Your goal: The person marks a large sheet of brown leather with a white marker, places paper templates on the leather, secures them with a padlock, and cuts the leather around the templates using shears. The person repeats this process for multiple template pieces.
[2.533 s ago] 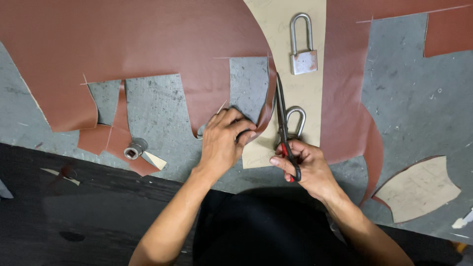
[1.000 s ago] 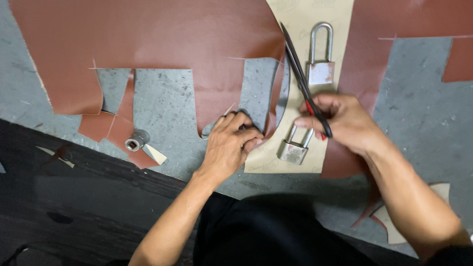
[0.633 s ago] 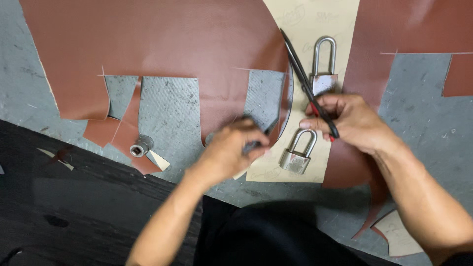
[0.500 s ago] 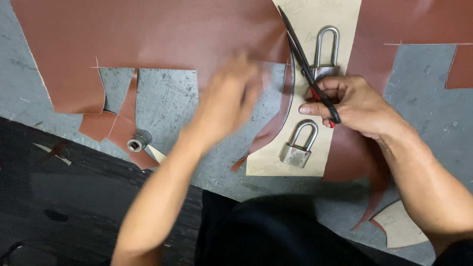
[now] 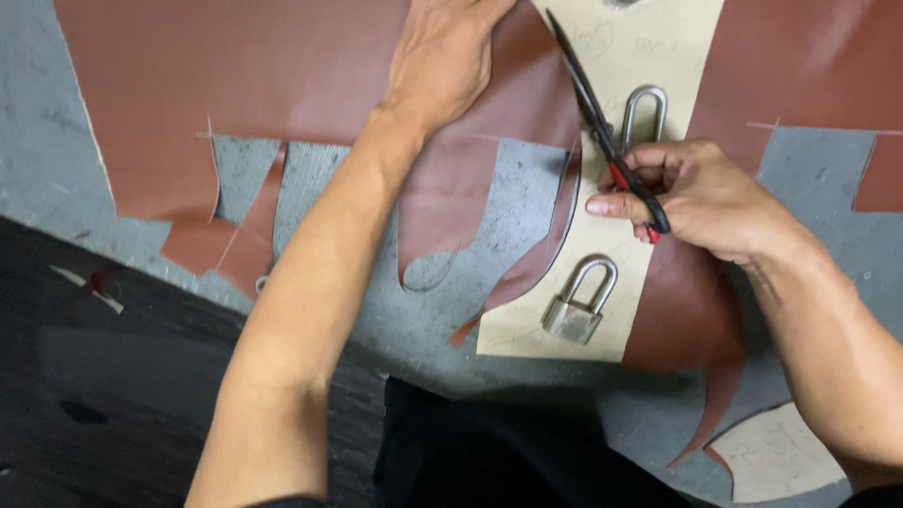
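Note:
My right hand point(image 5: 701, 198) grips black scissors with red-lined handles point(image 5: 602, 127), blades pointing up and left along the edge of a cream paper pattern point(image 5: 602, 66). The pattern lies on a brown leather sheet point(image 5: 282, 85). My left hand point(image 5: 447, 52) rests flat, fingers spread, on the leather near the top, just left of the pattern. A silver padlock point(image 5: 578, 306) sits on the pattern's lower end. A second padlock's shackle point(image 5: 644, 108) shows behind my right hand. A thin curved strip of cut leather point(image 5: 536, 268) hangs beside the pattern's left edge.
Grey work surface point(image 5: 357, 310) shows through cut-outs in the leather. More brown leather point(image 5: 800, 56) lies at the right, and a cream offcut point(image 5: 781, 452) at the bottom right. Black floor or bench front point(image 5: 94, 395) fills the bottom left. Leather scraps point(image 5: 216, 249) lie at the left.
My left hand lifted from the leather near the lower pattern edge and moved up to press the sheet at the top. My right hand with the scissors moved up the pattern's left edge.

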Motion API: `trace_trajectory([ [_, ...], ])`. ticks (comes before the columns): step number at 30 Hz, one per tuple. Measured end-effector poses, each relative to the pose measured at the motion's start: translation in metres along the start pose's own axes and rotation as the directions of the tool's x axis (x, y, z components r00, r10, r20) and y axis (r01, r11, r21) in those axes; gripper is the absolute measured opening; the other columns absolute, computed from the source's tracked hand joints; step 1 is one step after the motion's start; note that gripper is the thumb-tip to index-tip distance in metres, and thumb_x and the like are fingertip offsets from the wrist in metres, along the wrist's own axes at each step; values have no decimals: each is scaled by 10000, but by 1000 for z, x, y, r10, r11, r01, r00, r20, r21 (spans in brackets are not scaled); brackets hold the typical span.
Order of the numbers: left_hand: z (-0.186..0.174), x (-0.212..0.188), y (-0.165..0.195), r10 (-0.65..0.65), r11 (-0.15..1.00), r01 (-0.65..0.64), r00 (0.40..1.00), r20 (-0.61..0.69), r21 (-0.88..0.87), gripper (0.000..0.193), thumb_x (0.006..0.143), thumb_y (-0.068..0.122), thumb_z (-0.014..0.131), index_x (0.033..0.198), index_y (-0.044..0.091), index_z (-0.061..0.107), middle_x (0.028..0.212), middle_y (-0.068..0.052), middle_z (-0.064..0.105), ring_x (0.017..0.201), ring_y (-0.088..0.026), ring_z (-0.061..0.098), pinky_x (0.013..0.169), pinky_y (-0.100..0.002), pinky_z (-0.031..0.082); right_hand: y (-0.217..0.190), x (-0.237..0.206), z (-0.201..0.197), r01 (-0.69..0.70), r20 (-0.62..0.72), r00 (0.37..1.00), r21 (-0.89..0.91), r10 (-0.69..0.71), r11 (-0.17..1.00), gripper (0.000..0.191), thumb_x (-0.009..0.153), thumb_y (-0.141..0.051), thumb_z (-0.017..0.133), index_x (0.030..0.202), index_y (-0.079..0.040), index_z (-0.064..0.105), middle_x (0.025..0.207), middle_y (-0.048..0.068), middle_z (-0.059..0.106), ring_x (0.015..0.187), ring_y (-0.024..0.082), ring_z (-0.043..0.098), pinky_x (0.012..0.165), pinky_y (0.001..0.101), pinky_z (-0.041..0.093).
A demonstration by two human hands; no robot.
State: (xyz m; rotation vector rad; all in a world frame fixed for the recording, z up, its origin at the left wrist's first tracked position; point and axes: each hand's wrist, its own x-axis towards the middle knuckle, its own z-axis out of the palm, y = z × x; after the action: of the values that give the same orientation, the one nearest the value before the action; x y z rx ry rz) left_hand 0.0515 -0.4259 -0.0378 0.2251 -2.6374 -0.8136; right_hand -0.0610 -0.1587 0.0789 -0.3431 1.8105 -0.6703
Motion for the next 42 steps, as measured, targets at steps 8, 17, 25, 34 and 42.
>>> trace_trajectory([
  [8, -13, 8, 8, 47, 999, -47, 999, -26, -1, 489, 910, -37, 580, 1369, 119, 645, 1306, -83, 663, 1228, -343, 557, 1089, -477, 402, -12, 7, -7, 7, 22, 1000, -8, -7, 1000, 314, 731, -212, 863, 943, -12, 749, 700, 45, 654, 543, 117, 531, 464, 280, 427],
  [17, -17, 11, 9, 58, 998, -58, 997, -44, -2, 521, 888, -36, 623, 1396, 81, 613, 1361, -86, 615, 1289, -337, 512, 1160, -483, 366, -24, 17, -15, 60, 62, 996, -44, -57, 997, 296, 753, -220, 868, 894, 6, 741, 658, 32, 615, 559, 112, 526, 482, 277, 417],
  [25, -22, 15, 7, 39, 999, -39, 999, 3, -27, 634, 875, -37, 642, 1487, 84, 528, 1458, -90, 576, 1349, -340, 470, 1187, -472, 349, -39, 27, -24, 11, 72, 997, -109, -3, 994, 272, 767, -192, 849, 936, -4, 748, 691, 27, 635, 591, 96, 527, 506, 264, 423],
  [34, -22, 21, 2, 9, 999, -8, 999, 33, -34, 789, 816, -32, 661, 1550, 42, 379, 1552, -82, 498, 1445, -288, 422, 1220, -421, 337, -46, 31, -24, -38, 65, 997, -78, 43, 996, 286, 754, -162, 839, 987, -15, 762, 752, 19, 682, 647, 91, 573, 546, 271, 474],
  [42, -27, 21, -1, -13, 995, 16, 999, 30, -99, 816, 818, -60, 641, 1573, 58, 354, 1574, -71, 478, 1474, -278, 411, 1235, -412, 340, -46, 31, -10, -30, 35, 999, -12, 31, 999, 324, 725, -167, 848, 1003, -19, 771, 683, 56, 645, 552, 135, 512, 470, 302, 399],
])
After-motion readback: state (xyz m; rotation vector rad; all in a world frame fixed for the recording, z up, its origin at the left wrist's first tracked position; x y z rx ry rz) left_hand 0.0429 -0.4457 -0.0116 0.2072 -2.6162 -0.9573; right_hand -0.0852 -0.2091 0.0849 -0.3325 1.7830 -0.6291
